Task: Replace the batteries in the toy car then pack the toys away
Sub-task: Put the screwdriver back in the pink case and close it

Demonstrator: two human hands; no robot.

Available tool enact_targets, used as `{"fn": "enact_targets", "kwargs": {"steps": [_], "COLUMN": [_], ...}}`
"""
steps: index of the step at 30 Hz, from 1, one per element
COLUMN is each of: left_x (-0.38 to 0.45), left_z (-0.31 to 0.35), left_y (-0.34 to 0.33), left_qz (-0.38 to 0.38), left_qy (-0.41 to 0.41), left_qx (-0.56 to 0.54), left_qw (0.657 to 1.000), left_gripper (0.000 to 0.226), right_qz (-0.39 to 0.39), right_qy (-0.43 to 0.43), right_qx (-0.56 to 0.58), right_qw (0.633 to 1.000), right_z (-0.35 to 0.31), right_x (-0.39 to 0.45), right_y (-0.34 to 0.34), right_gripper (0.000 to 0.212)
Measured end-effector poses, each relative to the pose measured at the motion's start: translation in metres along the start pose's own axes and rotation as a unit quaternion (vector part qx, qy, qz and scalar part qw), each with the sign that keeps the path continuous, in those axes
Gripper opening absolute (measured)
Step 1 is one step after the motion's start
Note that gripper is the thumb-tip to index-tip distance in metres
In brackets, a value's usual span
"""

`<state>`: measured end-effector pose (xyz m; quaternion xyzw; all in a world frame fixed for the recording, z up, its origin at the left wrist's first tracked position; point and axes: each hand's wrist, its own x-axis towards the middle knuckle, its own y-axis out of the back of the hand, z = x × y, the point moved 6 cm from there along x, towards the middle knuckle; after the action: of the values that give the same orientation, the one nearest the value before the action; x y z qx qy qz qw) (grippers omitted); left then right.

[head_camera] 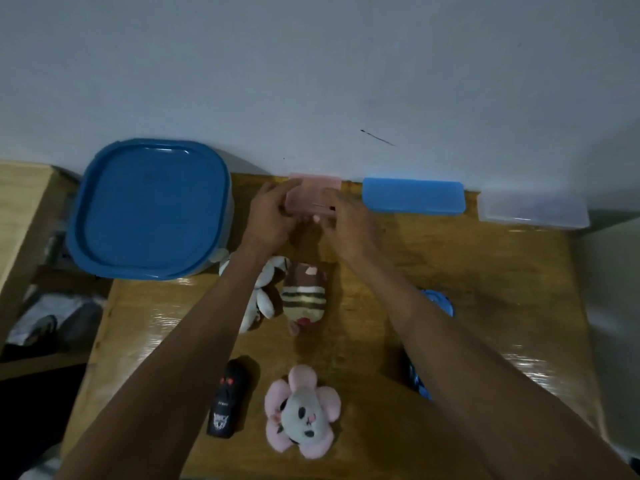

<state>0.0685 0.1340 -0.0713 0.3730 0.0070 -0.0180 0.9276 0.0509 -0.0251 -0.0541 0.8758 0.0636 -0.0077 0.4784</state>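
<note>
The toy car (439, 304) lies on the wooden table (485, 289) at the right, mostly hidden under the right forearm, so only blue parts of it show beside the arm. Both arms reach forward to the far edge of the table, where the left hand (268, 216) and the right hand (346, 223) meet on a small pink case (313, 197) by the wall; the left fingers curl round its left end and the right fingers curl on its near right side, so both hands grasp it. What is in the pink case cannot be told. Right of it, against the wall, lie a closed blue case (414, 196) and a clear plastic box (533, 207), its contents blurred. At the far left stands a large container with a blue lid (149, 209) on it. Nearer, between the forearms, lie a brown-and-white plush (268, 292) and a striped plush (304, 296) touching each other, and closer still a pink flower plush (303, 410) with a black remote (227, 400) just to its left.
</note>
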Motion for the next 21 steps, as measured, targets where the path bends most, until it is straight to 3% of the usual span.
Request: {"fn": "enact_targets", "kwargs": {"steps": [6, 12, 17, 21], "left_x": [0.008, 0.007, -0.002, -0.008], "left_z": [-0.005, -0.003, 0.005, 0.013], "left_y": [-0.002, -0.004, 0.0, 0.003], "left_qz": [0.021, 0.045, 0.065, 0.072], "left_qy": [-0.022, -0.038, -0.052, -0.059], "left_qx": [-0.002, 0.028, 0.034, 0.054], "left_qw": [1.0, 0.998, 0.996, 0.994], "left_gripper": [0.054, 0.054, 0.078, 0.087], "right_qz": [0.079, 0.094, 0.148, 0.149], "right_qy": [0.013, 0.014, 0.004, -0.043], "right_qx": [-0.02, 0.026, 0.069, 0.046], "right_qw": [0.997, 0.995, 0.986, 0.987], "right_z": [0.0, 0.003, -0.005, -0.008], "right_x": [0.008, 0.012, 0.021, 0.033], "right_y": [0.001, 0.007, 0.031, 0.041], "right_gripper": [0.037, 0.035, 0.03, 0.032]}}
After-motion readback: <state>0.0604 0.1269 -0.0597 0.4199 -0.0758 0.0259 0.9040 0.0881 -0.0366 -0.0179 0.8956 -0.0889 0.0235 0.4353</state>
